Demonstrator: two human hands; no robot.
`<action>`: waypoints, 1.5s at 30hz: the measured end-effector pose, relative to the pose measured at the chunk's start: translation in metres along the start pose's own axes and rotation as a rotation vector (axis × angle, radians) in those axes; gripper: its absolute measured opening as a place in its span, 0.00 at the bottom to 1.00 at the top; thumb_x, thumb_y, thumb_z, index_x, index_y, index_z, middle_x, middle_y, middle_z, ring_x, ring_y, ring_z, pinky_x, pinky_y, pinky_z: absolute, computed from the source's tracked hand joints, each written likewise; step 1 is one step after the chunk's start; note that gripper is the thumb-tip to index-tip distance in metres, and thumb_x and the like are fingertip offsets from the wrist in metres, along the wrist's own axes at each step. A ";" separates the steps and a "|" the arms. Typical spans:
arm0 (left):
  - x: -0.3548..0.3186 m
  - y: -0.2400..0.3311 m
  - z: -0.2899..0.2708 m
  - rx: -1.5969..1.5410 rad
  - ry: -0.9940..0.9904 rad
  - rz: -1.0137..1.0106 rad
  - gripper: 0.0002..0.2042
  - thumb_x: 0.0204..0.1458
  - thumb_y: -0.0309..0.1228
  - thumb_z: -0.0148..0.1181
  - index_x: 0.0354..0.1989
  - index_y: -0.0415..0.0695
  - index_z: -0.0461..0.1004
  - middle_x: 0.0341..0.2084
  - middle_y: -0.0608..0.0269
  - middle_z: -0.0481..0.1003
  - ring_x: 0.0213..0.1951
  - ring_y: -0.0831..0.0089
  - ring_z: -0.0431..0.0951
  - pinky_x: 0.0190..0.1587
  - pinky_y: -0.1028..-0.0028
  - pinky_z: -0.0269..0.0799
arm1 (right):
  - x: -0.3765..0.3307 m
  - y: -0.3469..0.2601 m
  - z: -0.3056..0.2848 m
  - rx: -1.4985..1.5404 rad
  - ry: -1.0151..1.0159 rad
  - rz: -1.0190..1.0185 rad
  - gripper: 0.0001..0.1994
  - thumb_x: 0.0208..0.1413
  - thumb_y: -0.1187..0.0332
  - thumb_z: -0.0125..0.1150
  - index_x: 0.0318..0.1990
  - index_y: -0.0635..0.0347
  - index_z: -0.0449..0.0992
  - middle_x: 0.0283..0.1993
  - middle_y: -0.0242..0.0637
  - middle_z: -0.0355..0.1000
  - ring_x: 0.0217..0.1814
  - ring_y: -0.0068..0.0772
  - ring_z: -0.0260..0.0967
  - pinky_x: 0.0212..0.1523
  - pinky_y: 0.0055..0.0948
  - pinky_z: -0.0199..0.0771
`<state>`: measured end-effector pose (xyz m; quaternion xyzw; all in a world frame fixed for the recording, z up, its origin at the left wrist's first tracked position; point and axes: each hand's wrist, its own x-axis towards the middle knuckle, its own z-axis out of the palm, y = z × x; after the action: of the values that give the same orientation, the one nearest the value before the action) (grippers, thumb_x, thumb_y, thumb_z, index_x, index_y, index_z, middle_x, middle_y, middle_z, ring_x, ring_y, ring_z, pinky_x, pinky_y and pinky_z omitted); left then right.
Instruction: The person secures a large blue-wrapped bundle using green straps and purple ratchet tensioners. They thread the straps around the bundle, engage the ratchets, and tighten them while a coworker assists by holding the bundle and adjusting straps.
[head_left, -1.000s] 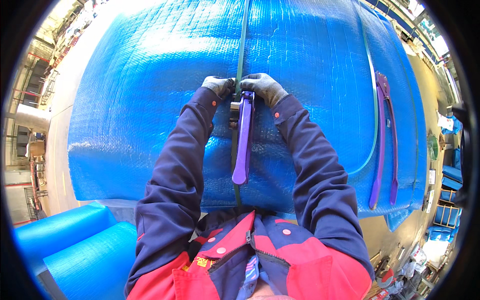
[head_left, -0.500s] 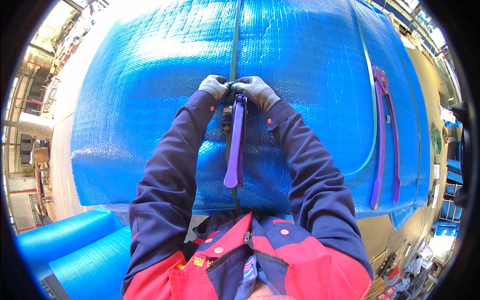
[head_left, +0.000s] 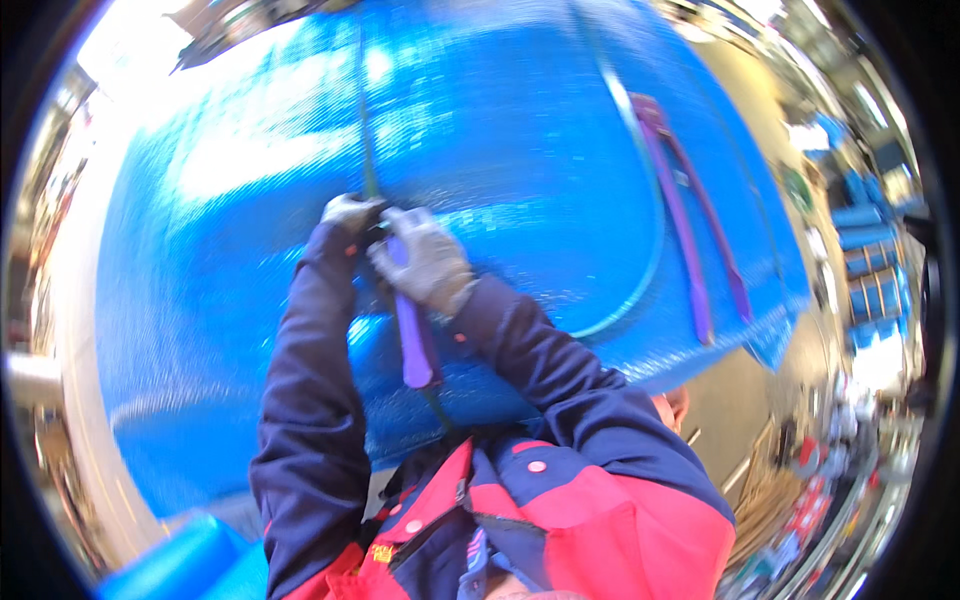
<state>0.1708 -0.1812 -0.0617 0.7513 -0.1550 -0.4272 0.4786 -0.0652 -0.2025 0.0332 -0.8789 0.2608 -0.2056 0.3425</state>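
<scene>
A green strap (head_left: 366, 120) runs across the blue bubble-wrapped load (head_left: 510, 150) in front of me. Over the strap lies a strapping tensioner with a purple handle (head_left: 416, 345), its dark head partly hidden by my hands. My left hand (head_left: 350, 213), in a grey glove, is closed at the head's far end, where the strap meets it. Gloved too, my right hand (head_left: 428, 262) curls over the upper part of the purple handle; motion blurs its fingers. To the right, a long purple two-handled tool (head_left: 683, 215) rests on the wrap.
A loose strap loop (head_left: 652, 240) curves over the wrap beside the two-handled tool. At lower left lies a blue wrap roll (head_left: 175, 560). Beyond the load's right side, blue items stand on a rack (head_left: 870, 270), with clutter (head_left: 800, 520) on the floor at lower right.
The view has swung, shifting the load leftward in the picture. My right hand has moved from the tensioner's far end back onto its handle. My left hand stays by the head.
</scene>
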 end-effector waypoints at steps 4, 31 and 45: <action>0.018 -0.006 0.005 0.126 0.108 -0.002 0.13 0.54 0.35 0.76 0.39 0.39 0.83 0.32 0.59 0.84 0.32 0.71 0.83 0.32 0.68 0.78 | -0.018 -0.008 -0.068 -0.123 -0.098 -0.153 0.33 0.60 0.43 0.64 0.63 0.60 0.73 0.54 0.57 0.73 0.57 0.61 0.74 0.61 0.55 0.72; -0.073 -0.035 -0.016 -0.271 0.342 0.271 0.20 0.61 0.40 0.69 0.54 0.40 0.79 0.40 0.60 0.83 0.35 0.69 0.84 0.34 0.68 0.81 | -0.053 0.317 -0.324 -0.466 0.284 0.800 0.41 0.50 0.34 0.72 0.56 0.66 0.80 0.55 0.59 0.79 0.60 0.57 0.77 0.60 0.48 0.76; -0.080 0.069 0.019 0.355 0.242 0.690 0.50 0.47 0.35 0.77 0.78 0.39 0.53 0.71 0.41 0.65 0.67 0.50 0.71 0.65 0.61 0.71 | 0.133 0.014 -0.255 -0.937 0.457 -0.286 0.61 0.40 0.28 0.73 0.78 0.54 0.55 0.75 0.51 0.60 0.79 0.59 0.53 0.77 0.58 0.49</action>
<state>0.1207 -0.1748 0.0335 0.7709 -0.4120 -0.1165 0.4717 -0.1036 -0.4168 0.2209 -0.8971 0.2702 -0.2977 -0.1831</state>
